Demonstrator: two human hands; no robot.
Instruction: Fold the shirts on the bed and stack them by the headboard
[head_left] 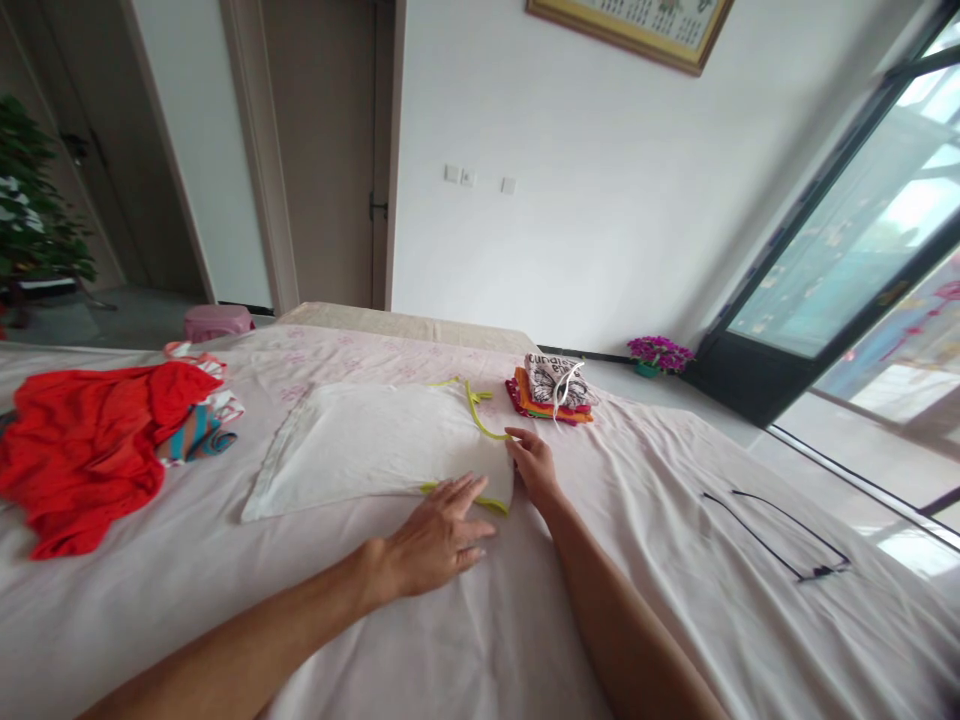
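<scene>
A white sleeveless top with yellow-green trim lies spread flat on the sheet, its neck end toward the right. My left hand has its fingers spread, and its fingertips rest on the trimmed armhole at the near edge. My right hand is at the shoulder corner of the top, with thumb and forefinger closed on the trimmed edge. Just beyond the right hand stands a small stack of folded clothes, with a white printed piece with a drawstring uppermost.
A heap of red cloth lies at the left, with a blue-and-brown striped piece beside it. A pair of glasses lies on the wrinkled sheet at the right. Beyond are a pink stool and purple flowers.
</scene>
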